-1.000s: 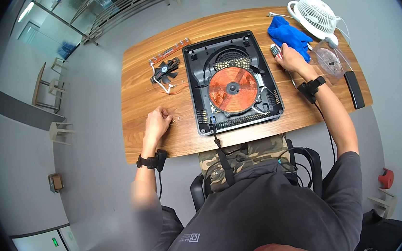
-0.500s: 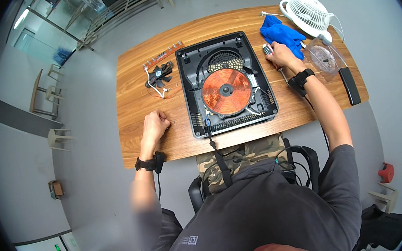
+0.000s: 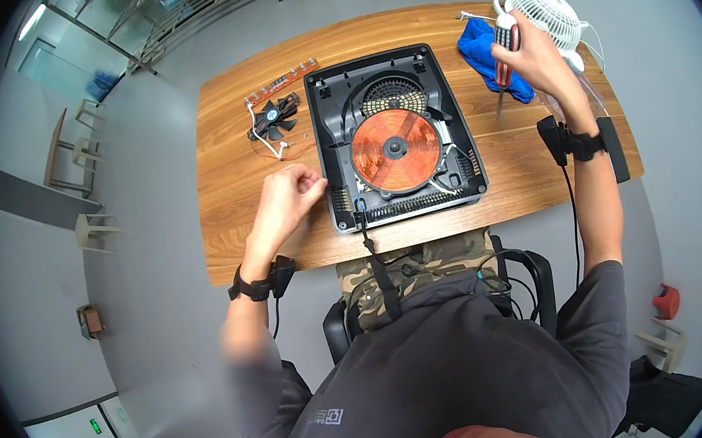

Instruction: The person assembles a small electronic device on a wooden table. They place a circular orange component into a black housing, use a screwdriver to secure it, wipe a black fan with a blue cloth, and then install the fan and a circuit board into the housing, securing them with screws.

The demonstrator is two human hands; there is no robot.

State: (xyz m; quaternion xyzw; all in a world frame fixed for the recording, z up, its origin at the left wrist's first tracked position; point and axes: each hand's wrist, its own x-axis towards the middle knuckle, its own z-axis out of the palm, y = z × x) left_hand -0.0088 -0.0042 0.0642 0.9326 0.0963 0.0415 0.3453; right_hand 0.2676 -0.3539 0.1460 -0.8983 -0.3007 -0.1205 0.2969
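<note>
An opened induction cooker base (image 3: 461, 115) lies on the wooden table, a round copper coil (image 3: 380, 165) mounted inside its black shell. My left hand (image 3: 288, 193) is at the shell's left edge, thumb and fingers pinched together. Whatever may be between those fingertips is too small to make out. Raised over the right part of the table, my right hand (image 3: 537, 59) grips a screwdriver (image 3: 506, 60) by its red and black handle. Its shaft points down, apart from the cooker.
Left of the shell lie a small black fan (image 3: 274, 120) with wires and an orange circuit strip (image 3: 280, 84). A blue cloth (image 3: 476, 48), a white desk fan (image 3: 547, 16) and a black slab (image 3: 614, 150) are on the right. A cable crosses the shell's front edge.
My right hand has lifted the screwdriver off the table area, moving away and rightward, and turned it upright. My left hand has moved right and away from me, up to the shell's edge.
</note>
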